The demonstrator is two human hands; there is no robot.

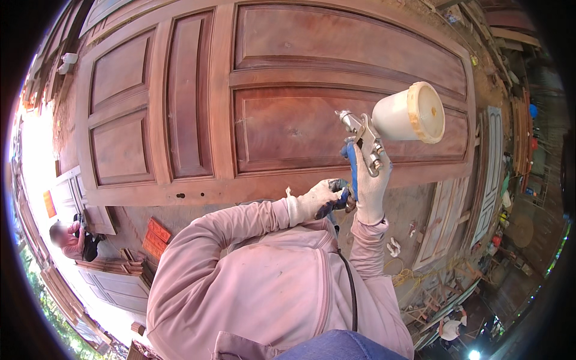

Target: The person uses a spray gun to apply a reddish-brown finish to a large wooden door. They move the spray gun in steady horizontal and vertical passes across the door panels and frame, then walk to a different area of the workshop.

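A paneled wooden door [221, 90], reddish brown with uneven patches of tone, lies before me across the upper view. My right hand [371, 186], in a white glove with blue on it, is closed round the handle of a metal spray gun [367, 139]. A white paint cup [401, 115] with a stained cream lid sits tilted on the gun, over the door's right part. Close below the gun's handle is my left hand [318, 199], gloved the same way. Its fingers are curled in, and what they hold, if anything, is hidden.
Far left, another person [75, 235] crouches by a pale door. An orange-red slab [157, 238] lies on the ground nearby. More paneled doors [489, 174] stand at the right, beside a yellow hose [407, 276] and scrap wood. Another person [451, 327] is at the lower right.
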